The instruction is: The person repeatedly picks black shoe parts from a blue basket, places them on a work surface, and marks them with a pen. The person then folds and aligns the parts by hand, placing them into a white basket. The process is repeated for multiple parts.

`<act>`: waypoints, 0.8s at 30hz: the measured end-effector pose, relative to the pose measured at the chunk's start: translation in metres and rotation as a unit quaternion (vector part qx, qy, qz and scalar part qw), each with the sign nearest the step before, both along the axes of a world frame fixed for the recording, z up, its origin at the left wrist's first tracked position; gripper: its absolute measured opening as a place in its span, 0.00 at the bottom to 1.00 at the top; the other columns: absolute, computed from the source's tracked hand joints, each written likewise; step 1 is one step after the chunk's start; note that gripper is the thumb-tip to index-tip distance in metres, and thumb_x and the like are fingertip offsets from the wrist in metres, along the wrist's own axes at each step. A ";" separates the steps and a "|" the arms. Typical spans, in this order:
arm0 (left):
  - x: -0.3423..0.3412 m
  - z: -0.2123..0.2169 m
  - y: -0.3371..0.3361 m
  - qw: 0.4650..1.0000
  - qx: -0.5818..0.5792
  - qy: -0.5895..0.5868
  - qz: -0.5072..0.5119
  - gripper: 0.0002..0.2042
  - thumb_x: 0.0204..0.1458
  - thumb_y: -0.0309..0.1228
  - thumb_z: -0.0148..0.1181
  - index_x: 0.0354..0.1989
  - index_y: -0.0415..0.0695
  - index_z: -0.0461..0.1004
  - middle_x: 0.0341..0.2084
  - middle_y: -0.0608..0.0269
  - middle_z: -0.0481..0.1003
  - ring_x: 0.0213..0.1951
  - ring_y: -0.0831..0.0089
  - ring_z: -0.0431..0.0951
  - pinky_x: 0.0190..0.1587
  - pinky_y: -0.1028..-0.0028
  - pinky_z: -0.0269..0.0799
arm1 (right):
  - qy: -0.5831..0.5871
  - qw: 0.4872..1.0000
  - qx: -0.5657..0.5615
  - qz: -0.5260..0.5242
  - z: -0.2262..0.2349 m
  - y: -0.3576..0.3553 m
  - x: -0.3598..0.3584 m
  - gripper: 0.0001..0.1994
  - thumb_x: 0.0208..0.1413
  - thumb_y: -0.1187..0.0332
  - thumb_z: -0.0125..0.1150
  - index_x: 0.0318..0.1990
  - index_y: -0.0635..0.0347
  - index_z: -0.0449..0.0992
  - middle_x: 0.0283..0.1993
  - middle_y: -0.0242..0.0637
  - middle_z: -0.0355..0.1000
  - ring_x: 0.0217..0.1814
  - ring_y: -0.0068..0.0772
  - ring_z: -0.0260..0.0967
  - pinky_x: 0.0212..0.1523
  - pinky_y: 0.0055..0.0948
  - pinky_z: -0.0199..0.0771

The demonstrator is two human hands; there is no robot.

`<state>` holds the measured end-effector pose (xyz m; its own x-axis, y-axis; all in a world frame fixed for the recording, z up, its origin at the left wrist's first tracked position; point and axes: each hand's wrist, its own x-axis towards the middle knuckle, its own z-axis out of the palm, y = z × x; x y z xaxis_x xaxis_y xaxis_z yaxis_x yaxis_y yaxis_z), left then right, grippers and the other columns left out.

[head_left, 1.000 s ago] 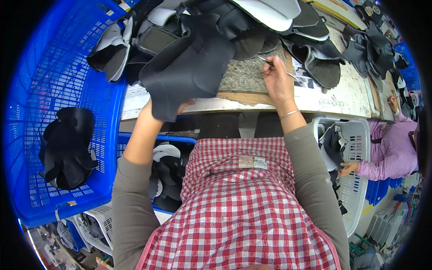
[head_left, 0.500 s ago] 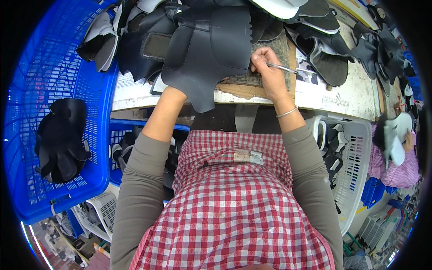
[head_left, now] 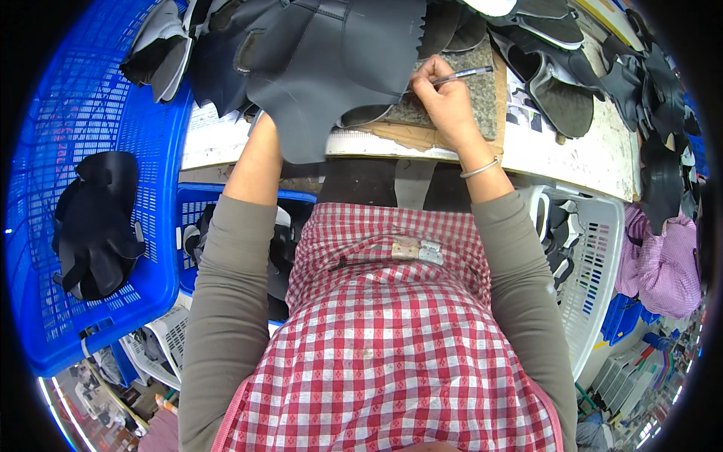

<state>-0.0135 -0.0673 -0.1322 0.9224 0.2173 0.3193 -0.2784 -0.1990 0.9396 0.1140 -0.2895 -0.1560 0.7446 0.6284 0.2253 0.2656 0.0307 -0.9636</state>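
Note:
A large black leather piece (head_left: 324,83), stitched and notched along its right edge, spreads over the work near the table's front. My left arm (head_left: 262,151) reaches beneath it. The fingers of that hand are hidden, so their grip cannot be told. At the piece's right edge is my right hand (head_left: 448,109), closed around a pen (head_left: 473,73). The pen's back end points up and right, while its tip is hidden by the fingers. Partly under the right hand lies a speckled grey slab (head_left: 474,98) on brown cardboard.
Black and grey shoe uppers (head_left: 568,98) crowd the white table (head_left: 561,162). On the left stands a tall blue basket (head_left: 162,218) holding black pieces. A white basket (head_left: 602,256) is below the table's right side. Another person's pink checked garment (head_left: 663,264) shows at far right.
The leather piece and my left arm have shifted left, the piece also farther off. My right hand has risen slightly, its pen now slanting upward. The other person's hand and pale pieces have left view.

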 end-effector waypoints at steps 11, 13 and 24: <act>0.010 -0.009 0.013 0.982 -0.175 -0.001 -0.073 0.16 0.57 0.34 0.67 0.51 0.40 0.78 0.47 0.51 0.77 0.49 0.57 0.78 0.50 0.62 0.77 | -0.115 0.988 -0.079 -0.062 0.002 0.003 -0.001 0.12 0.60 0.61 0.68 0.35 0.59 0.74 0.26 0.35 0.77 0.27 0.30 0.75 0.32 0.32 0.74; 0.009 -0.008 0.018 0.976 -0.198 0.008 -0.094 0.16 0.57 0.34 0.66 0.51 0.40 0.78 0.47 0.51 0.77 0.49 0.57 0.78 0.50 0.61 0.77 | -0.138 0.985 -0.077 -0.068 0.000 0.007 -0.001 0.12 0.60 0.60 0.68 0.35 0.58 0.74 0.25 0.36 0.77 0.26 0.32 0.75 0.32 0.32 0.74; 0.009 -0.005 0.020 0.956 -0.258 0.032 -0.135 0.16 0.59 0.36 0.65 0.51 0.38 0.77 0.47 0.49 0.75 0.50 0.56 0.77 0.50 0.61 0.77 | -0.190 0.973 -0.116 -0.063 -0.007 0.007 0.000 0.13 0.58 0.54 0.66 0.34 0.52 0.76 0.25 0.37 0.78 0.31 0.46 0.79 0.36 0.40 0.77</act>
